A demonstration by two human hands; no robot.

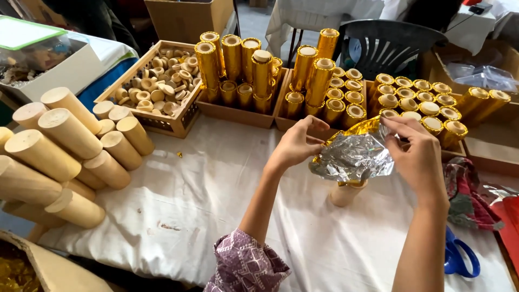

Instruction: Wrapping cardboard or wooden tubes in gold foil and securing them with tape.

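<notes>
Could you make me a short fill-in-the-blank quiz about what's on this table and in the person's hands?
1. Both hands, left hand and right hand, hold a crumpled sheet of ____.
2. The bare wooden cylinders are piled on the ____ side.
3. The scissors have ____ handles.

Missing words: foil; left; blue

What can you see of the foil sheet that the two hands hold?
The foil sheet is thin, crinkled and shiny, silver on the side facing up and gold at its edges. The left hand and right hand pinch its upper edge. It drapes over the top of a plain wooden cylinder standing on the white cloth.
</notes>
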